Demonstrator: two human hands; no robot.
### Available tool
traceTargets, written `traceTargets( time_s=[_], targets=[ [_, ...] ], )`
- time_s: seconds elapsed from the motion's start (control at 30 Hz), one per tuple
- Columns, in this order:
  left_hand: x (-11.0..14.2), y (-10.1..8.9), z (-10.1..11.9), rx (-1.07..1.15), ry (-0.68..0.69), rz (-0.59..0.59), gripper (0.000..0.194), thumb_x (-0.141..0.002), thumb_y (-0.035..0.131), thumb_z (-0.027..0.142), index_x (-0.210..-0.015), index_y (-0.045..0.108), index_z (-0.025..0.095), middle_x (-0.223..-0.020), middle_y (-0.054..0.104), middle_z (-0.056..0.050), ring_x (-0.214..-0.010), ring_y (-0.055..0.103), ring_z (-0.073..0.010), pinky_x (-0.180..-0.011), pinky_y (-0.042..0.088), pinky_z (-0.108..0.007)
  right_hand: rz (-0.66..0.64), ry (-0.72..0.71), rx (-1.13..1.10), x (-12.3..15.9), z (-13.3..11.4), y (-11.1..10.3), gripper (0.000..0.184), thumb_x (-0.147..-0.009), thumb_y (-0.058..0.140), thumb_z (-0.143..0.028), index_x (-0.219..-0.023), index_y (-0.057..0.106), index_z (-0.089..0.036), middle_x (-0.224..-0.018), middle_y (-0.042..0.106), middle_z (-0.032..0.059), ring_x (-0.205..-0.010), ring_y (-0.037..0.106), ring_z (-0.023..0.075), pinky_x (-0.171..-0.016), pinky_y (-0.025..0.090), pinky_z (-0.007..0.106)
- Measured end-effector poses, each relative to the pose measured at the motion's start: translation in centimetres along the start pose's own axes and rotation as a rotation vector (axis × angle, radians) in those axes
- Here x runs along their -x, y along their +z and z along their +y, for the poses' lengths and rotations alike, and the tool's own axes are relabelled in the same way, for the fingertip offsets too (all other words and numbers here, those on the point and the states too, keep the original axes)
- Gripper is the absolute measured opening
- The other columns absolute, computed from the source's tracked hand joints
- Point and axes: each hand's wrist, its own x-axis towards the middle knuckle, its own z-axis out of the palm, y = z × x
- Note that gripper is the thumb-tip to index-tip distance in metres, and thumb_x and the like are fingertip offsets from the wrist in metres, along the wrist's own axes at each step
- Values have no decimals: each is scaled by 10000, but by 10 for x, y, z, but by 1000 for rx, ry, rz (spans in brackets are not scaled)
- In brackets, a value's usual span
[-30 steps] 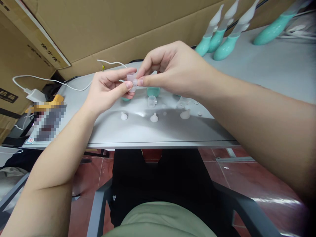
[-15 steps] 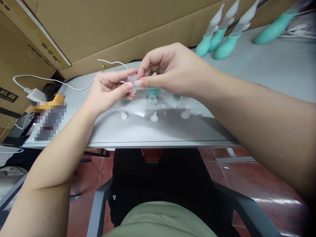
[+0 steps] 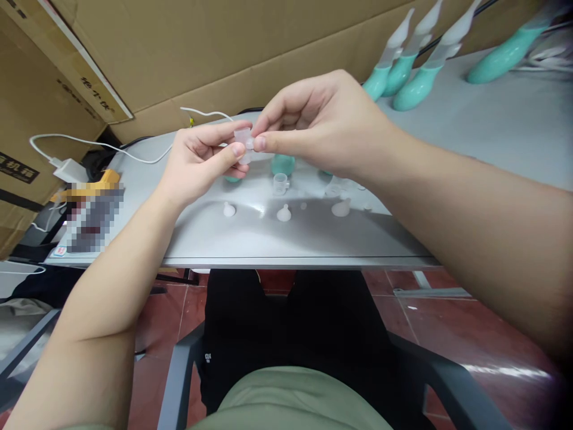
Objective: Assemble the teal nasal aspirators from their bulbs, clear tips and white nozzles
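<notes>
Between the thumb and fingers of my left hand (image 3: 197,155) is a clear plastic tube piece (image 3: 243,137) with a wide open top. My right hand (image 3: 308,128) pinches a small translucent cap (image 3: 250,144) against the side of that tube piece. On the table below lie a second clear tube piece (image 3: 280,184) with a side stub and several white funnel-shaped tips, among them one at the left (image 3: 229,209), one in the middle (image 3: 284,212) and one at the right (image 3: 341,208). A teal bulb (image 3: 283,165) shows behind the hands, partly covered.
Assembled teal bulb aspirators (image 3: 418,88) with white tips lean at the back right; another (image 3: 505,63) lies beyond. Cardboard (image 3: 215,54) walls the table's far side. At left are a white charger (image 3: 70,171) with its cable and a yellow object (image 3: 105,180). The table's front edge (image 3: 304,261) faces me.
The view has shifted slightly, so the table things sit a little further right. My hands keep hold of the tube piece and cap, and the tube piece is turned slightly.
</notes>
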Motion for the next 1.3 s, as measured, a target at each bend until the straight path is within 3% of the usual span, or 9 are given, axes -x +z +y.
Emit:
traceTargets(
  time_s=[0.1, 0.23, 0.43, 0.6, 0.7, 0.8, 0.97, 1.17, 1.3],
  targets=[
    [-3, 0, -9, 95, 82, -37, 318, -1089, 1074, 549, -1295, 998, 319, -1158, 950, -5, -927, 972, -219, -906, 895, -413, 55, -31, 28, 0, 4, 2, 409, -907, 1093, -667, -959, 886, -318, -1134, 925, 96, -1168, 870, 347, -1067, 692, 527],
    [-17, 2, -37, 249, 316, -60, 668, -901, 1115, 889, -1267, 1005, 342, -1045, 924, 6, -781, 929, -194, -729, 865, -355, 54, -107, -87, -3, 15, 3, 488, -856, 1170, -737, -926, 884, -347, -1029, 886, 54, -1033, 840, 318, -980, 753, 538],
    [-29, 2, -56, 285, 402, -104, 537, -988, 1109, 783, -1334, 1021, 382, -1052, 929, 14, -739, 922, -165, -699, 851, -306, 25, -95, -151, -9, 24, 3, 280, -953, 1145, -394, -919, 887, -292, -981, 877, 33, -915, 813, 227, -877, 749, 398],
    [-27, 3, -54, 246, 405, -43, 589, -962, 1110, 821, -1333, 1017, 372, -1067, 919, 0, -790, 935, -177, -732, 863, -315, 79, -170, -47, -11, 25, 6, 298, -1033, 1077, -369, -898, 853, -227, -817, 767, 1, -809, 694, 151, -737, 592, 283],
    [-28, 4, -55, 227, 413, -27, 609, -963, 1099, 840, -1340, 1013, 370, -1084, 913, 1, -783, 928, -170, -737, 864, -321, 107, -185, -17, -10, 22, 8, 262, -1065, 1020, -235, -881, 836, -215, -786, 716, -10, -751, 593, 123, -694, 505, 283],
    [-27, 4, -55, 214, 411, -35, 606, -987, 1080, 841, -1363, 1003, 371, -1080, 909, 5, -787, 931, -172, -749, 870, -335, 87, -181, -42, -10, 22, 11, 238, -1059, 967, -113, -891, 846, -231, -823, 748, 1, -747, 584, 135, -710, 519, 309],
    [-23, 2, -50, 228, 381, -59, 598, -979, 1086, 843, -1358, 1009, 385, -1108, 931, 12, -829, 947, -178, -785, 885, -358, 95, -164, -114, -11, 23, 12, 254, -1046, 987, -118, -888, 835, -246, -898, 809, 11, -824, 676, 159, -761, 581, 316],
    [-23, 1, -49, 199, 366, -110, 698, -955, 1037, 948, -1366, 996, 386, -1068, 938, 24, -806, 946, -186, -767, 882, -384, -5, -110, -291, -10, 23, 11, 321, -994, 1151, -347, -925, 854, -246, -987, 875, 44, -929, 820, 202, -911, 718, 355],
    [-24, -1, -54, 181, 391, -127, 692, -994, 1014, 936, -1423, 978, 395, -1087, 936, 27, -847, 968, -207, -779, 892, -414, -59, -106, -375, -9, 23, 11, 313, -974, 1172, -364, -940, 880, -255, -985, 891, 40, -941, 852, 202, -993, 751, 365]
  ],
)
